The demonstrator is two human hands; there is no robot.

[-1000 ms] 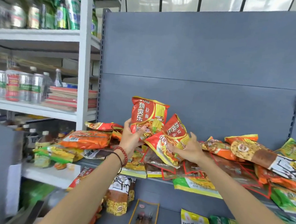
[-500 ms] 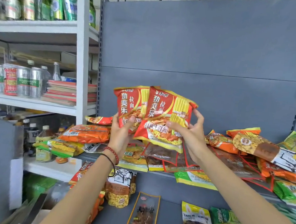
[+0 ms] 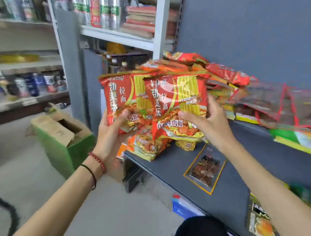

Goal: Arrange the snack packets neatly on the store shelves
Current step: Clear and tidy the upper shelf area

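Red noodle packets (image 3: 158, 99) rise above left grip (image 3: 111, 134) and right grip (image 3: 209, 125), both clasping them.

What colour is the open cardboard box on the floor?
The box is green on its sides with brown flaps, seen in the head view.

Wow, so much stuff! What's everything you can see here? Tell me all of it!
noodle packets: two, red and yellow, held up before the shelves
packet pile: many, mostly red and orange, upper grey shelf
clear packet: one, yellow-edged, flat on lower grey shelf
box: one, green, open, on the floor
cans: several, silver and red, white shelf
left grip: one, bare hand, holds noodle packets
right grip: one, bare hand, holds noodle packets
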